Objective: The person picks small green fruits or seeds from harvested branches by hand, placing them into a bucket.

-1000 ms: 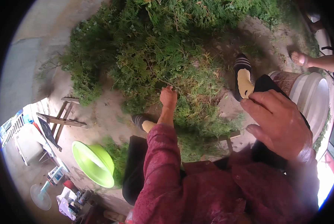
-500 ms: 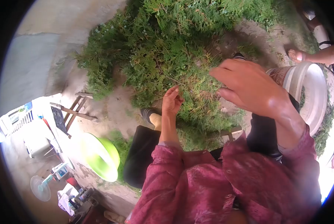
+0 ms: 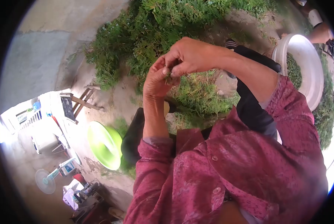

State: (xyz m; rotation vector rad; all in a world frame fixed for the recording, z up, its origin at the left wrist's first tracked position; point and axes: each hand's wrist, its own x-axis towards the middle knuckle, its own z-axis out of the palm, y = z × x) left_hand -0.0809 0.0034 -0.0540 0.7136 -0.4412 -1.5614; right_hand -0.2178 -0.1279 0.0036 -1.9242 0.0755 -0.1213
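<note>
My left hand is raised in front of me, its fingers pinched on a small green sprig. Against it, my right hand is closed, thumb and fingers meeting at the same sprig; how much each hand holds is partly hidden. Behind and beyond both hands lies a large heap of green conifer branches. More loose green cuttings lie on the ground below my hands.
A white bucket with small green berries stands at right, near another person's arm. At left are a lime-green basin, a wooden stool and a fan.
My right hand has moved left from near the bucket and now meets my left hand. My left hand is raised slightly up and left. The berries in the bucket have come into view.
</note>
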